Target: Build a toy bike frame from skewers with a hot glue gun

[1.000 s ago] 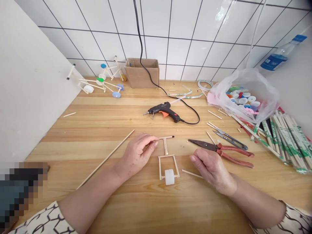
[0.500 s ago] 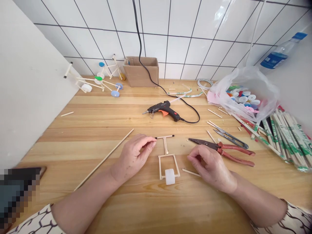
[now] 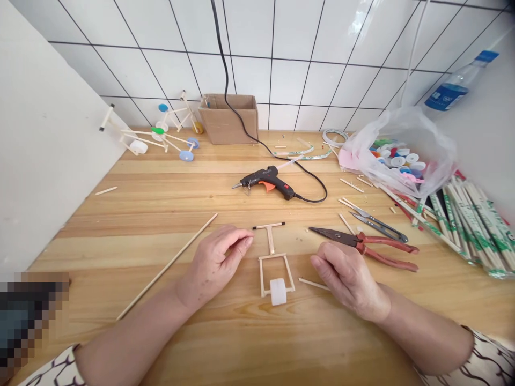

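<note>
Between my hands lies a small frame of wooden sticks (image 3: 273, 256), with a white bottle-cap wheel (image 3: 278, 291) at its near end. Its far end is a T-shaped handlebar (image 3: 269, 225) with black tips. My left hand (image 3: 219, 257) rests on the table just left of the handlebar, fingers curled, thumb and forefinger close together, nothing visible in them. My right hand (image 3: 348, 279) lies loosely fisted to the right of the frame, with no object showing in it. A short stick (image 3: 314, 283) runs partly behind that hand. Pliers with red handles (image 3: 362, 244) lie just beyond it.
A black glue gun (image 3: 265, 181) lies mid-table, its cord trailing up the wall. Behind are a cardboard box (image 3: 229, 120) and stick-and-cap models (image 3: 161, 134). On the right are snips (image 3: 380, 225), a bag of bottle caps (image 3: 402, 155) and wrapped chopsticks (image 3: 478, 225). A long stick (image 3: 169, 265) lies left.
The view has shifted slightly, moving most things a little left. My right fingers have curled in a bit more; my left hand stays beside the handlebar. The stick frame lies as before.
</note>
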`<action>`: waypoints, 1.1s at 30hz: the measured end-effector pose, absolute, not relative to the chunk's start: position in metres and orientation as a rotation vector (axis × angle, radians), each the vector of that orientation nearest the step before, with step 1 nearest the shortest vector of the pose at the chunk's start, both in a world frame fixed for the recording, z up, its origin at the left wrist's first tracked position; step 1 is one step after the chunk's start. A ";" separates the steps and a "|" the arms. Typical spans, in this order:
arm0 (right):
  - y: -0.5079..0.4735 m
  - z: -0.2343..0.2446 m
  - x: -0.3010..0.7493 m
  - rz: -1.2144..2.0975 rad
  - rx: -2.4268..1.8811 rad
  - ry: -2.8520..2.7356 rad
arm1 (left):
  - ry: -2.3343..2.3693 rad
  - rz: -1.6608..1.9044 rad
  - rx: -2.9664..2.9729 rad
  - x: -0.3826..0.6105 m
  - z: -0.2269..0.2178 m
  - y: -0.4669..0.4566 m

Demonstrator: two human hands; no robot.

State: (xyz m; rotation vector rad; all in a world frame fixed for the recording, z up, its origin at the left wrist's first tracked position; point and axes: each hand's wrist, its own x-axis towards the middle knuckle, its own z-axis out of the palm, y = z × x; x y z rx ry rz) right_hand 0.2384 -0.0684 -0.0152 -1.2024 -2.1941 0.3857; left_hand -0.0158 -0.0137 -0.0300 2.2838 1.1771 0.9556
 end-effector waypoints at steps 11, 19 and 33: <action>-0.066 -0.021 0.231 0.496 -1.226 -2.069 | 1.176 1.011 2.247 -0.017 -0.024 -0.015; -0.064 -0.019 0.234 0.411 -1.225 -2.104 | 1.190 0.956 2.194 -0.016 -0.026 -0.018; -0.060 -0.018 0.243 0.302 -1.292 -2.063 | 1.232 0.908 2.089 -0.009 -0.021 -0.015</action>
